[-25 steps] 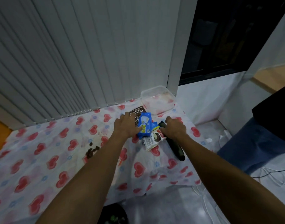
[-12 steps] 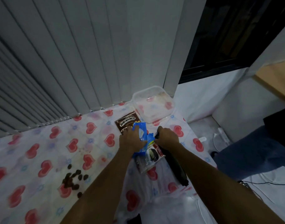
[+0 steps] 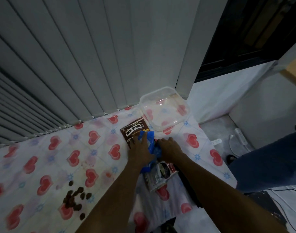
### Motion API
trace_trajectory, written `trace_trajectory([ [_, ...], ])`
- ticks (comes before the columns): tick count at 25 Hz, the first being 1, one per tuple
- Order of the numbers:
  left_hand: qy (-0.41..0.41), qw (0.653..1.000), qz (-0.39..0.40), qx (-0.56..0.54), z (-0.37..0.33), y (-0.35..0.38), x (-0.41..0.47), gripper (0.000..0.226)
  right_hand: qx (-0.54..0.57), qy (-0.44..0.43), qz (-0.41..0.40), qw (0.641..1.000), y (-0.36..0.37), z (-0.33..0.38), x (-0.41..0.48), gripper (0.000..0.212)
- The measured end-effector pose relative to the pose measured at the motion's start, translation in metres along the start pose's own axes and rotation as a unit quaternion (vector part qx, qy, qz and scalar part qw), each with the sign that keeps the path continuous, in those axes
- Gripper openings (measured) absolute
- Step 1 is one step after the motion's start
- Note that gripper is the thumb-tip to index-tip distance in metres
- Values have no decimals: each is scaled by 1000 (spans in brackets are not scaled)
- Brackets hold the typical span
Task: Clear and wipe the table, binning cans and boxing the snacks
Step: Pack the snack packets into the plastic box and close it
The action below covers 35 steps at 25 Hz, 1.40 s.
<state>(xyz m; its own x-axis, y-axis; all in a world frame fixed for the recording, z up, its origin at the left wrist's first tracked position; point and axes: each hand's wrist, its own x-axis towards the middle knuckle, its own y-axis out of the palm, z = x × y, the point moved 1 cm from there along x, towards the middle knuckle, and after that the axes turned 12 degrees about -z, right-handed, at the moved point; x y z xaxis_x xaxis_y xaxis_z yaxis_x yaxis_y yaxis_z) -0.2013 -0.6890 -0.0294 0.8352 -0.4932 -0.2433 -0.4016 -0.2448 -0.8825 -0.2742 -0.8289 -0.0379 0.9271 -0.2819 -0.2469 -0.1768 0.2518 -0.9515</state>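
Hands nudged forward, left hand (image 3: 140, 149) gripping blue packet (image 3: 151, 138); right hand (image 3: 170, 148) grip unclear

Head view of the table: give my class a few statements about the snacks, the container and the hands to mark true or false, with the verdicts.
1. The clear plastic container holds no snacks. True.
2. The Koko Krunch packet lies inside the container. False: it lies on the tablecloth, beside the container.
3. The left hand and the right hand both touch the blue packet. True.
4. The spilled brown cereal pieces lie to the right of the hands. False: they lie to the left, nearer the person.
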Motion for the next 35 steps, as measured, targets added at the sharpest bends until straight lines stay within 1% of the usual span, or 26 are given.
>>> trace_trajectory([
  [4,26,1000,3,9,3,-27,6,120,-31,-46,-9,998,-16,-3,2,65],
  [7,43,998,-32,23,-5,-54,13,121,-29,-76,-21,996,-44,-12,0,53],
  [8,51,997,-44,30,-11,-64,17,121,-22,-74,-23,997,-58,-16,0,49],
  [11,78,994,-63,31,-38,-94,34,120,-7,-52,-53,997,-100,-35,-3,42],
  [17,161,979,-114,43,-108,-127,83,123,22,23,-139,990,-164,-99,-2,48],
  [19,173,976,-125,44,-124,-126,103,123,39,41,-168,984,-172,-116,10,50],
  [22,166,977,-124,41,-129,-114,129,121,50,62,-194,978,-163,-125,32,48],
  [24,155,981,-112,44,-124,-100,145,114,57,55,-198,977,-147,-125,49,44],
  [27,159,982,-106,10,-107,-76,157,98,69,39,-195,978,-121,-120,69,43],
  [29,160,982,-94,-39,-99,-64,162,94,95,42,-167,980,-109,-117,82,42],
  [32,153,984,-63,-63,-94,-52,167,96,129,42,-105,985,-97,-117,96,43],
  [35,146,987,-20,-57,-87,-43,169,104,130,8,-48,990,-87,-117,104,43],
])
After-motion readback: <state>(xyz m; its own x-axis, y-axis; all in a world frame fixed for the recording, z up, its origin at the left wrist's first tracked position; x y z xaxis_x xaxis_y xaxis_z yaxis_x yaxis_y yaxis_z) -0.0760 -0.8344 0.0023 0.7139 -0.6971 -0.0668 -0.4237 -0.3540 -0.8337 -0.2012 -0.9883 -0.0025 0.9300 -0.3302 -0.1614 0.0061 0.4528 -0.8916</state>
